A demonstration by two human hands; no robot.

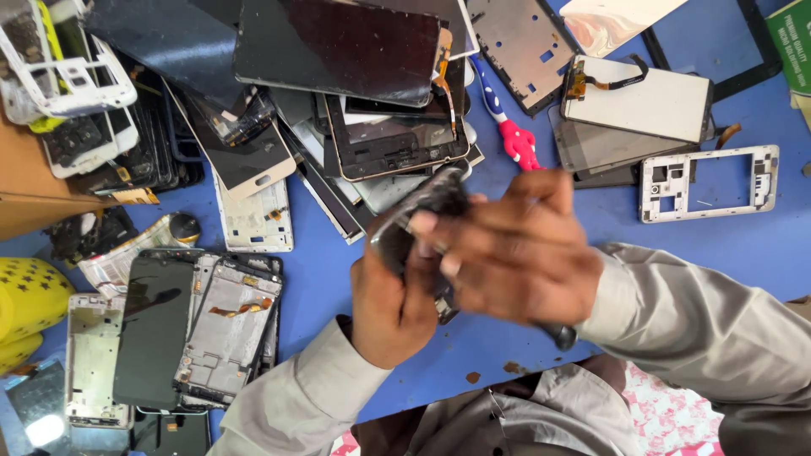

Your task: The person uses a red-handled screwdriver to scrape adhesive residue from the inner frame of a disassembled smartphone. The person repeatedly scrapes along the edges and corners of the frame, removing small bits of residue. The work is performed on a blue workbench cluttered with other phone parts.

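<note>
My left hand (393, 308) and right hand (515, 249) both close around a dark phone part (414, 221), held upright between them above the blue surface (325, 270); motion blurs my grip.

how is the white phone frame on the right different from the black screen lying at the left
The white phone frame is pale, an open shell with blue table showing through, lying crosswise by itself. The black screen is dark, solid, glossy, lying lengthwise among other parts. Both are flat rectangles that neither hand touches.

Probably phone-repair workshop: heaped dismantled phone screens (338, 38)
</note>
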